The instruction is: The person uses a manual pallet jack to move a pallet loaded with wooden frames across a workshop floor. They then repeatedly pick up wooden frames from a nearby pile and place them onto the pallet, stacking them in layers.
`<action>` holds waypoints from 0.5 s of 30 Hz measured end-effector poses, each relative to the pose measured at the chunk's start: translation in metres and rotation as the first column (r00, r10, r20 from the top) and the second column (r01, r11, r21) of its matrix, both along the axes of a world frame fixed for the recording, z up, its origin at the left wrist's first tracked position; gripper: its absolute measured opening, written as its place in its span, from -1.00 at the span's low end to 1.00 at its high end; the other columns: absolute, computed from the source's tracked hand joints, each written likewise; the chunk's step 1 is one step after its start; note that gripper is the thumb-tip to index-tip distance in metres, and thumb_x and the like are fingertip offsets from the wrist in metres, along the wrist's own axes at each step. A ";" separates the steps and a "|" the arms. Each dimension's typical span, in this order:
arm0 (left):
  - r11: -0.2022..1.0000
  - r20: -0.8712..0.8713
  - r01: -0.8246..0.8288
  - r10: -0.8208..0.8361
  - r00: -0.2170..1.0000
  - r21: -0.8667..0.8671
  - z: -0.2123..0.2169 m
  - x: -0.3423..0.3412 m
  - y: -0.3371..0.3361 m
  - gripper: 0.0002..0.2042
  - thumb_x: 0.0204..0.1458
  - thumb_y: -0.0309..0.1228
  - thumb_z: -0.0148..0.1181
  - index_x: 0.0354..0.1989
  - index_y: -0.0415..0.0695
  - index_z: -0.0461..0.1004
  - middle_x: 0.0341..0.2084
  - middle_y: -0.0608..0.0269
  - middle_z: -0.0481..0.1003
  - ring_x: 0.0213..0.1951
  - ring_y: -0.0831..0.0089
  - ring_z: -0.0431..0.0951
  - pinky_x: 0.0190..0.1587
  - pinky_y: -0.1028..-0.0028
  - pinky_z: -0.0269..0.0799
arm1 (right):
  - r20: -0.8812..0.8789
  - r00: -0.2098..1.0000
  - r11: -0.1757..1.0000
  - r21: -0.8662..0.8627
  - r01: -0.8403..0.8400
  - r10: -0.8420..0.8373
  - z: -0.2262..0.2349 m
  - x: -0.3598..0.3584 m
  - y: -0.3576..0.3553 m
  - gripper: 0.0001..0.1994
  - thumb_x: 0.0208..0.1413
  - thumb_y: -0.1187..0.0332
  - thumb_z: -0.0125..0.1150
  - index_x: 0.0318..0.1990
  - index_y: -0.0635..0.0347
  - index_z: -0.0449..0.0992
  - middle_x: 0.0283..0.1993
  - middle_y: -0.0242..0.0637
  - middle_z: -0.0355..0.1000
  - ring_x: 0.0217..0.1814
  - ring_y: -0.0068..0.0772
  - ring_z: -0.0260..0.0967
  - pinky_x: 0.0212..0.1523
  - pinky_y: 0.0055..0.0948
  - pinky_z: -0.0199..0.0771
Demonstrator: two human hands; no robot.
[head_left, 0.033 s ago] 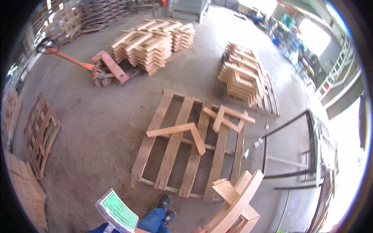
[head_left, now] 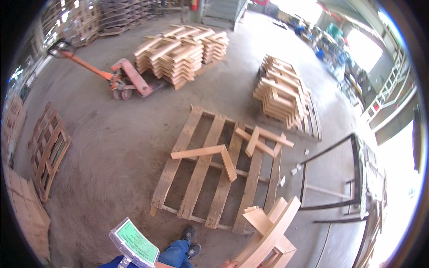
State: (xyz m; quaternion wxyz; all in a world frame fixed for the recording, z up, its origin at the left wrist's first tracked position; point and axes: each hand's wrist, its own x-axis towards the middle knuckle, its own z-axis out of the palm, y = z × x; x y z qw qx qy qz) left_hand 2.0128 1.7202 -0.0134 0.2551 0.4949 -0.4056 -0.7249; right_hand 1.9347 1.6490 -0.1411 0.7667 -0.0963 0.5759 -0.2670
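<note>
At the lower edge shows part of my left hand [head_left: 229, 263], its fingers closed on the near side of a bundle of pale L-shaped wooden frame pieces [head_left: 267, 236]. The bundle is tilted, with its upper end over the near right corner of a wooden pallet [head_left: 185, 190]. My right hand is out of view. On the pallet's slats, one L-shaped wooden piece [head_left: 201, 152] lies near the middle. Other similar pieces [head_left: 268, 135] lie crossed at the far right corner.
Stacks of L-shaped wood [head_left: 176, 56] stand beyond, beside an orange pallet jack [head_left: 129, 78]. Another stack [head_left: 279, 96] rests on a pallet at the back right. A dark metal frame [head_left: 356, 169] stands at right; pallets [head_left: 49, 152] lean at left. My shoes [head_left: 189, 232] are by the pallet.
The view has shifted slightly, so the background sits a little lower. The held wooden pieces have barely moved, and the pieces on the pallet lie as before.
</note>
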 end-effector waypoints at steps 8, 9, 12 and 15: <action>0.971 -0.208 -0.237 0.235 0.950 0.016 0.085 0.110 -0.007 -0.33 -0.05 0.09 0.15 -0.03 -0.35 0.39 -0.16 -0.14 0.44 -0.08 0.14 0.45 -0.01 0.30 0.33 | -0.011 0.958 0.943 -0.176 -0.283 0.286 0.086 0.059 -0.038 -0.76 0.11 0.20 0.11 -0.19 0.16 0.45 -0.30 -0.25 0.47 -0.29 -0.39 0.46 -0.29 -0.38 0.52; 0.963 -0.181 -0.268 0.265 0.947 0.003 0.095 0.128 -0.006 -0.36 -0.04 0.08 0.16 -0.05 -0.32 0.41 -0.19 -0.04 0.44 -0.13 0.25 0.44 -0.08 0.35 0.34 | -0.016 0.953 0.935 -0.189 -0.301 0.303 0.096 0.070 -0.043 -0.76 0.11 0.20 0.11 -0.19 0.16 0.45 -0.30 -0.26 0.47 -0.29 -0.39 0.46 -0.29 -0.38 0.52; 0.921 -0.092 -0.380 0.373 0.924 -0.085 0.106 0.197 -0.004 -0.45 -0.02 0.06 0.15 -0.13 -0.26 0.45 -0.26 0.18 0.45 -0.25 0.46 0.41 -0.26 0.48 0.35 | -0.025 0.930 0.905 -0.224 -0.362 0.366 0.119 0.119 -0.061 -0.76 0.11 0.20 0.12 -0.19 0.16 0.45 -0.30 -0.26 0.47 -0.29 -0.39 0.46 -0.30 -0.38 0.52; 0.878 -0.008 -0.469 0.470 0.882 -0.094 0.102 0.279 0.007 -0.48 0.00 0.04 0.13 -0.17 -0.25 0.49 -0.27 0.07 0.51 -0.19 0.36 0.49 -0.12 0.39 0.36 | -0.030 0.912 0.883 -0.237 -0.405 0.410 0.136 0.198 -0.073 -0.76 0.11 0.20 0.12 -0.19 0.16 0.45 -0.30 -0.26 0.47 -0.29 -0.39 0.46 -0.30 -0.38 0.51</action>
